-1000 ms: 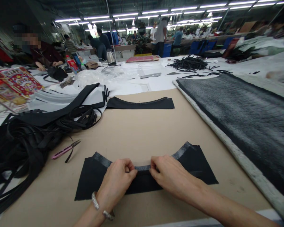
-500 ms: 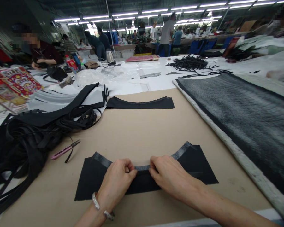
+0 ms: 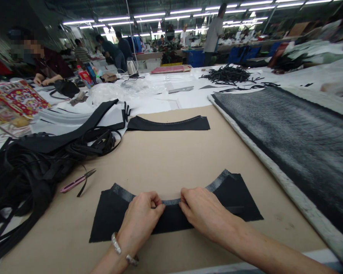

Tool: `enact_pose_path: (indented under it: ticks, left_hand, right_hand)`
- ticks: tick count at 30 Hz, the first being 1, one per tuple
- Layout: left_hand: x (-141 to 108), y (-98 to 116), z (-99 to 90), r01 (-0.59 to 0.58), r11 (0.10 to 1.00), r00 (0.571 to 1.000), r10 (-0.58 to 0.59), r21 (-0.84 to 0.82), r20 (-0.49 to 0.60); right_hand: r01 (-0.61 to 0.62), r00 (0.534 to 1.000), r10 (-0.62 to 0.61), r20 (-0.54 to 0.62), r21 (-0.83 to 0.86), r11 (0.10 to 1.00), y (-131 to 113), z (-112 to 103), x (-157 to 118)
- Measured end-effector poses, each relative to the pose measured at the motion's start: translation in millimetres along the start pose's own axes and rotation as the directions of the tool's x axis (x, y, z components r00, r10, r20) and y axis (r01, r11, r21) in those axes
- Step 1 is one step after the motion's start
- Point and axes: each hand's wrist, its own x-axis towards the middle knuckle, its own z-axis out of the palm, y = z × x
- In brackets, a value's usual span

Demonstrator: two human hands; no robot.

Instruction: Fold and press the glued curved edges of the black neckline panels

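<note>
A black curved fabric piece [image 3: 234, 194] with a grey strip along its concave upper edge lies flat on the tan board [image 3: 148, 160]. My left hand [image 3: 144, 217], with a silver bracelet at the wrist, pinches that edge just left of its middle. A short way to the right, my right hand [image 3: 200, 207] pinches the same edge, fingertips bent down onto the strip. Between the two hands a short stretch of the strip shows. Farther back on the board rests another black curved piece [image 3: 168, 125].
Pink-handled snips [image 3: 74, 183] lie left on the board, beside a heap of black strips [image 3: 37, 167]. A dark, grey-dusted sheet [image 3: 288, 125] covers the right side. Black scraps [image 3: 227, 75] sit behind. Several people are in the background.
Both hands keep their pinch on the fabric edge, almost unmoved. In the background, a standing person has shifted right, and the seated person's hands at left have moved.
</note>
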Motion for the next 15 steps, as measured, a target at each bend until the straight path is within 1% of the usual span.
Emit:
enact_pose_path:
  ticks: [6,11,12,13,14,15]
  left_hand:
    - [-3.9,8.5,-0.5,0.01,0.997,1.0,-0.009,0.079,-0.015]
    - [-12.3,14.9,-0.8,0.054,0.986,0.997,-0.044,0.16,-0.066]
    - [-14.3,14.4,0.4,0.029,0.983,0.996,-0.013,0.179,-0.09]
    - [-16.2,13.0,2.4,-0.019,0.977,0.991,0.047,0.21,-0.127]
    - [-17.9,11.0,5.3,-0.086,0.964,0.976,0.133,0.253,-0.175]
    - [-19.3,8.5,8.9,-0.165,0.938,0.942,0.241,0.304,-0.232]
  right_hand:
    - [-0.043,0.999,0.043,0.016,-0.02,0.999,-5.6,-5.7,-2.7]
    - [-0.03,1.0,0.03,0.0,-0.039,0.999,-6.0,-8.3,-5.5]
    - [-0.025,1.0,0.025,-0.001,-0.042,0.999,-5.4,-8.8,-5.9]
    - [-0.02,1.0,0.02,-0.004,-0.043,0.999,-4.9,-9.4,-6.3]
    - [-0.019,1.0,0.018,-0.009,-0.045,0.999,-4.4,-10.1,-6.7]
    - [-0.019,1.0,0.019,-0.011,-0.047,0.999,-4.0,-10.7,-7.1]
